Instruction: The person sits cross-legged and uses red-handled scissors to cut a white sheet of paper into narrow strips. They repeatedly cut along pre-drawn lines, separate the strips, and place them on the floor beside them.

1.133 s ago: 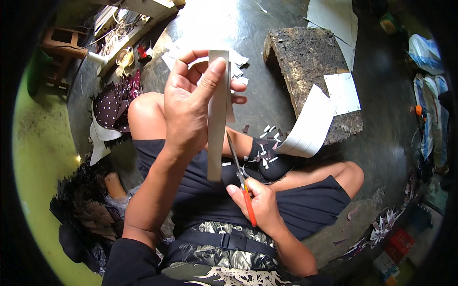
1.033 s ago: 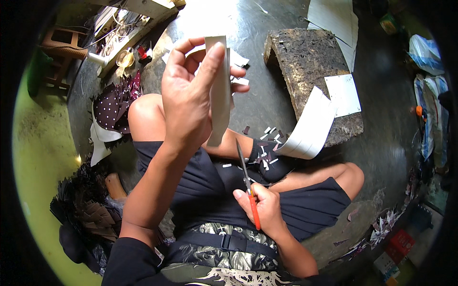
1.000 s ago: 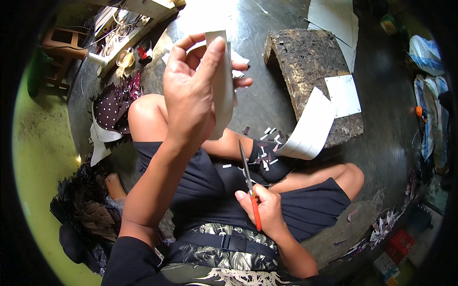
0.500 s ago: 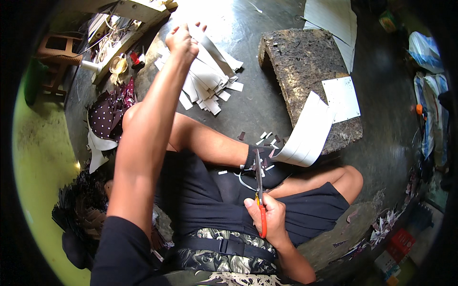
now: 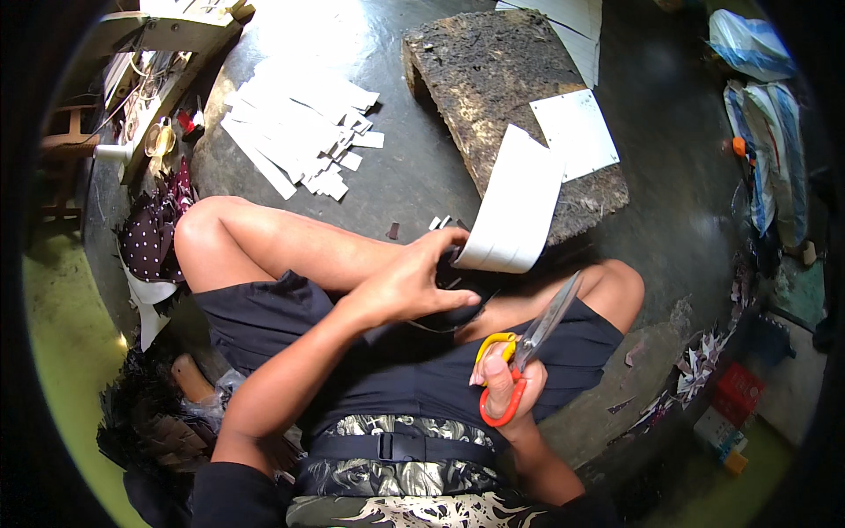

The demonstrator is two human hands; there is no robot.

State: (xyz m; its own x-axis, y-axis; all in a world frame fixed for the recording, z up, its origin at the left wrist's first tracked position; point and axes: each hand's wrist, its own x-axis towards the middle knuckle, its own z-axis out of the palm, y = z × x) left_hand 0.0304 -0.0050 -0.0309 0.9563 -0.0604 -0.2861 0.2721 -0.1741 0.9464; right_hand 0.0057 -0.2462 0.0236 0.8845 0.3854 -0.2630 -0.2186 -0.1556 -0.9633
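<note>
My left hand (image 5: 409,277) is stretched over my crossed legs, its thumb and fingers spread apart. Those fingertips reach the near left corner of a curved white sheet (image 5: 510,216) marked with lines; whether they touch it I cannot tell. In my right hand (image 5: 519,392) is a pair of scissors (image 5: 546,326) with red and yellow handles, blades together and pointing up to the right. The sheet leans on a rough, dark wooden block (image 5: 475,70), beside a flat white piece (image 5: 576,132). Small dark and white scraps (image 5: 393,231) lie by my ankle.
A fanned heap of white strips (image 5: 308,132) lies on the dark floor ahead. More white sheets (image 5: 572,40) lie behind the block. Dotted dark fabric (image 5: 154,233) sits beside my left knee. Plastic bags (image 5: 753,44) are at the far right, and a wooden frame (image 5: 189,57) stands far left.
My left hand has come back from the strip heap to the curved sheet. The scissors have swung away from the sheet, tilting to the right. The whole view has shifted.
</note>
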